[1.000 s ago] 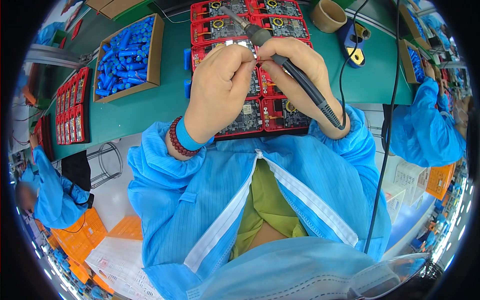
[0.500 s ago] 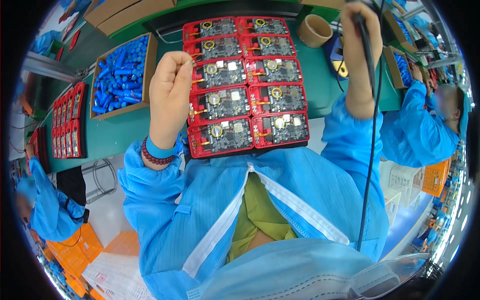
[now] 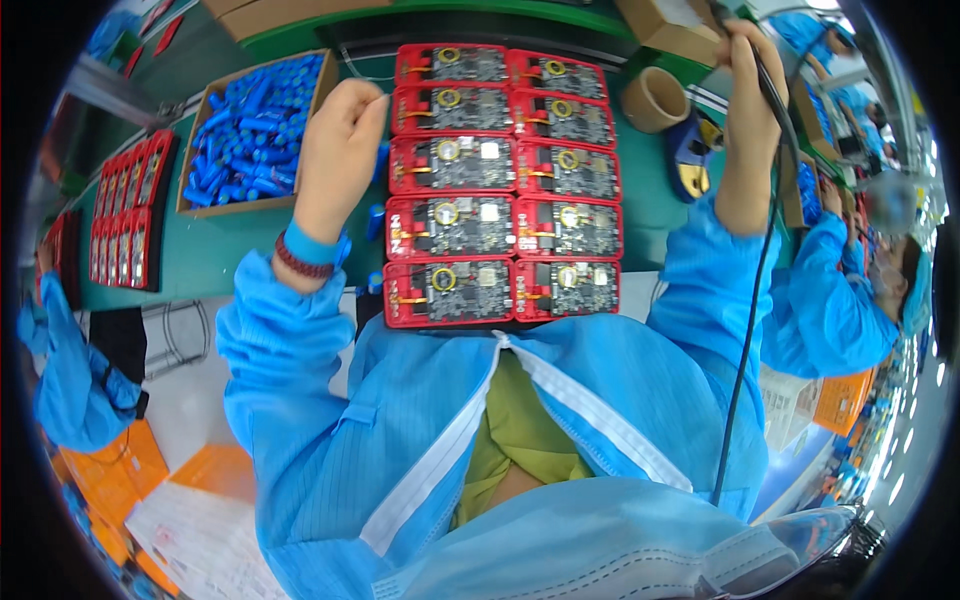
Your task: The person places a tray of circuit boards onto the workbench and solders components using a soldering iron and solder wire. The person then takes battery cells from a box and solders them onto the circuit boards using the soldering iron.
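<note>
A block of red trays holding circuit boards (image 3: 505, 185) lies in two columns on the green bench in front of me. My left hand (image 3: 340, 150) rests closed at the left edge of the block, pinching a thin solder wire (image 3: 372, 98). My right hand (image 3: 752, 95) is raised at the far right, gripping a black soldering iron (image 3: 768, 80) whose black cable (image 3: 745, 340) hangs down past my blue sleeve. The iron's tip is out of sight near the top edge.
A cardboard box of blue cylindrical cells (image 3: 250, 130) stands to the left. More red trays (image 3: 125, 210) lie further left. A roll of brown tape (image 3: 655, 98) and a blue iron stand (image 3: 693, 160) sit on the right. Another person in blue (image 3: 850, 290) works at the right.
My right hand lifted the soldering iron off the boards and carried it up to the right. My left hand drew back to the left edge of the trays. The whole block of boards now shows.
</note>
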{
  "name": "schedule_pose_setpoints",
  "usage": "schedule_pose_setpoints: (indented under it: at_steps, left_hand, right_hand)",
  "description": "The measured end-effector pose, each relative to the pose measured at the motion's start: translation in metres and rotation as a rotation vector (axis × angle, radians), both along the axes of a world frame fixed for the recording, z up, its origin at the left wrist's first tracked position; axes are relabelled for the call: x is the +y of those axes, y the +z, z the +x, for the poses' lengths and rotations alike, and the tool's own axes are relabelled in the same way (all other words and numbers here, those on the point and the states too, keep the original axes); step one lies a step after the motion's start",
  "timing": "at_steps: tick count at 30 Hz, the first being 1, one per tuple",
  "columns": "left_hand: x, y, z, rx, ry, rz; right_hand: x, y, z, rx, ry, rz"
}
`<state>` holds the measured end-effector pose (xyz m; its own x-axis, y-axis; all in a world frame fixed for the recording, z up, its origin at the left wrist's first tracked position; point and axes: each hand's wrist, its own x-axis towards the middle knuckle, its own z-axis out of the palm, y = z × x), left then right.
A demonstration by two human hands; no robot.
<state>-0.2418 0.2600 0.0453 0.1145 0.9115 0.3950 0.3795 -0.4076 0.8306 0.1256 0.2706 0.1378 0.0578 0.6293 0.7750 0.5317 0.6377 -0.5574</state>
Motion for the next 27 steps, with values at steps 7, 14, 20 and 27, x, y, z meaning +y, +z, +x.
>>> schedule_pose_setpoints:
  at_steps: [7, 14, 20, 27]
  left_hand:
    - [0.035, -0.022, 0.014, 0.209, -0.045, 0.080]
    - [0.054, -0.038, 0.017, 0.283, -0.053, 0.164]
    - [0.057, -0.043, 0.017, 0.279, -0.035, 0.148]
    - [0.057, -0.045, 0.019, 0.297, -0.007, 0.181]
  right_hand:
    - [-0.039, -0.032, -0.081, -0.070, 0.451, -0.314]
    - [-0.014, -0.057, -0.116, 0.033, 0.477, -0.543]
    - [0.000, -0.074, -0.124, 0.000, 0.483, -0.549]
    - [0.001, -0.077, -0.127, 0.019, 0.477, -0.568]
